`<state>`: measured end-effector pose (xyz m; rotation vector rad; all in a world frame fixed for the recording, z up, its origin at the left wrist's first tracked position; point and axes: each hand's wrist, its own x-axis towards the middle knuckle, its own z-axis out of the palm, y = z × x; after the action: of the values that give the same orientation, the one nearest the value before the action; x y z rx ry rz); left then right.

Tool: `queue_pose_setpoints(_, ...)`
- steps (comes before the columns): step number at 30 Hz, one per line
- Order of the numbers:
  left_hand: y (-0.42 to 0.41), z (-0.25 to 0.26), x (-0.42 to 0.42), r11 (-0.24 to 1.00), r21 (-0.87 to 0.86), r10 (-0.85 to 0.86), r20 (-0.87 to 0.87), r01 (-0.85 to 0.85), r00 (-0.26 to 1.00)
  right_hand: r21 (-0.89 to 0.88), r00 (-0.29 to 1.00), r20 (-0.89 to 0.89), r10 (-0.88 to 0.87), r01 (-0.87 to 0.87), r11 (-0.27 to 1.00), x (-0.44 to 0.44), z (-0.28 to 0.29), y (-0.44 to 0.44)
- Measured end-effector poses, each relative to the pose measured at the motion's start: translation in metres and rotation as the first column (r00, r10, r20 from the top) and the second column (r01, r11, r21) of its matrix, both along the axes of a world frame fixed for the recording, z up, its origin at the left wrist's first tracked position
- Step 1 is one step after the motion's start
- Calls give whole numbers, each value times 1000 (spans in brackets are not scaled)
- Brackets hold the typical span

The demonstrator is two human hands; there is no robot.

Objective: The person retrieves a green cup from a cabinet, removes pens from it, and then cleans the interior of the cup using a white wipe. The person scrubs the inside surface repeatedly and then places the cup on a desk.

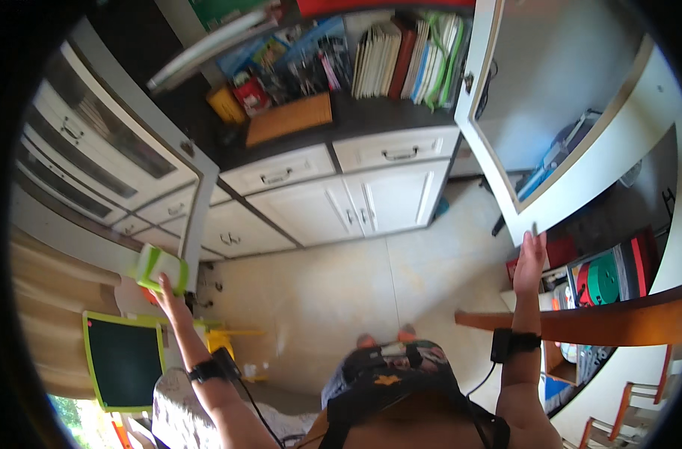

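My left hand [168, 300] grips a white block-like object with bright green bands [170, 270], perhaps a cleaning pad; its far edge is blurred. The object is by the lower end of the open left glazed door [203, 207], and I cannot tell whether they touch. Over on the right, my right hand [529, 266] has its fingers at the lower corner of the other open door [512, 216], white-framed with a large pane. Between the doors, a dark shelf [374, 115] holds books, a wooden board [290, 119] and a yellow container [226, 105].
White drawers and cupboards [397, 193] stand below the shelf. A wooden table edge [599, 320] runs under my right forearm. At lower left are a green-framed blackboard [123, 362], a beige curtain [55, 297] and a yellow stand [222, 343]. Pale floor tiles [341, 286] lie before me.
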<state>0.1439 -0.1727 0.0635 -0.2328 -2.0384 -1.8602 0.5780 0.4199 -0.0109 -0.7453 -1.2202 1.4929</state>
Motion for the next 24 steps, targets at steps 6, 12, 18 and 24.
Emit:
queue_pose_setpoints(6,3,-32,60,985,-54,-159,71,163,985,20,957,54,283,-285,958,-26,-36,-25)
queue_pose_setpoints(12,120,-10,92,775,9,-631,-52,632,774,-33,742,145,655,-658,752,-133,29,-102)
queue_pose_setpoints(18,151,28,102,692,-269,-700,-24,670,714,-78,179,269,946,-975,206,-243,70,-145)
queue_pose_setpoints(24,122,-2,174,879,118,-477,280,463,833,-204,-470,359,806,-883,-424,-296,75,-222)
